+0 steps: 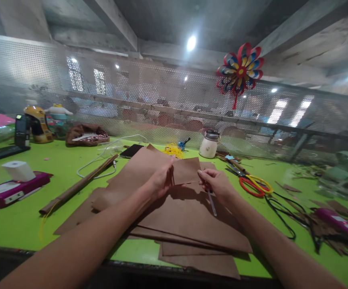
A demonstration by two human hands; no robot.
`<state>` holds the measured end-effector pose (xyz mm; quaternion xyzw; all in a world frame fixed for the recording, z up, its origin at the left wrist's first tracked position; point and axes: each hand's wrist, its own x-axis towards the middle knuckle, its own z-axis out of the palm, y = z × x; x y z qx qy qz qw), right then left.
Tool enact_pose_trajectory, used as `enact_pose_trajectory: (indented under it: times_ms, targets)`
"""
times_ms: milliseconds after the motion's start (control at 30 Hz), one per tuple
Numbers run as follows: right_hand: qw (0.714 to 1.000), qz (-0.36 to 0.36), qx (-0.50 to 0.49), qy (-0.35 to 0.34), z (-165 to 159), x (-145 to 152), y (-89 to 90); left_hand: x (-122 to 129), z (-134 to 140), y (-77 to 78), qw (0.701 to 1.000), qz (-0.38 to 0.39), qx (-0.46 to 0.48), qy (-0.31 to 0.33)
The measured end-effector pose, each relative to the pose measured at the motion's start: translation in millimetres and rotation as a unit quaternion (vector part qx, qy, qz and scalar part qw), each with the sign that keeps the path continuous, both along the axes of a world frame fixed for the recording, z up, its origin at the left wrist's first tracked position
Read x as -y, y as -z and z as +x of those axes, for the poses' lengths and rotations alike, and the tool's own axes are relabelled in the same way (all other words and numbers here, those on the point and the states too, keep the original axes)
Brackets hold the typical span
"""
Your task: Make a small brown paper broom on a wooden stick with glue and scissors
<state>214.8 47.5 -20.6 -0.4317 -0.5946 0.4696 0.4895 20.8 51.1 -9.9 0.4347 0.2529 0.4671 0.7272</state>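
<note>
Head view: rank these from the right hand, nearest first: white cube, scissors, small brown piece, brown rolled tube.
1. Small brown piece: at the right hand, pinched by its edge.
2. Scissors: just right.
3. Brown rolled tube: left.
4. White cube: far left.

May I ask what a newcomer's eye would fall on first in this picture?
Probably the red, blue and yellow petalled ornament, high at right before the grey perforated screen. Next, perhaps, the lime-green tabletop and, lying on its right side, the metal scissors with red and yellow handles. At centre, the left hand has a small brown paper-like piece in its grip; the right hand, holding a slim grey stick, is at its right edge.
</note>
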Motion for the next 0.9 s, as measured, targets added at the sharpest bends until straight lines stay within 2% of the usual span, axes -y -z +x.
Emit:
enact_pose_trajectory:
  times_ms: [67, 167, 267, 367, 567, 667, 767, 833, 900]
  targets:
    - [1.000, 0.018, 0.007, 0.015, -0.4, 0.7, 0.1, 0.6, 0.0, -1.0, 1.000, 0.007, -0.021, -0.006]
    - [0.998, 0.036, 0.020, 0.037, -1.8, 1.7, 0.1, 0.5, 2.7, 2.2, 0.997, 0.031, -0.057, -0.051]
    - [0.998, 0.035, 0.024, 0.051, -4.6, 3.5, -0.9, 0.0, 6.5, 6.5, 0.991, 0.032, -0.090, -0.090]
    - [0.998, 0.027, 0.025, 0.057, -6.5, 5.3, -2.0, -1.2, 8.0, 8.7, 0.990, 0.025, -0.099, -0.101]
    - [0.999, 0.048, 0.015, 0.018, 0.0, 2.0, -2.8, -6.4, 4.5, 11.4, 0.990, 0.037, -0.102, -0.093]
    - [0.998, 0.055, -0.021, 0.004, 5.1, -2.5, -4.8, -5.5, 4.4, 12.4, 0.989, 0.049, -0.124, -0.060]
    - [0.997, 0.070, -0.017, 0.019, 10.2, -6.3, -7.7, -1.4, 6.2, 12.4, 0.988, 0.051, -0.141, -0.033]
    - [0.997, 0.074, 0.005, 0.027, 13.5, -7.6, -9.7, 1.0, 7.4, 11.7, 0.986, 0.051, -0.154, -0.035]
    - [0.998, 0.059, 0.025, 0.008, 16.0, -7.5, -11.5, 1.7, 8.2, 10.9, 0.984, 0.060, -0.155, -0.056]
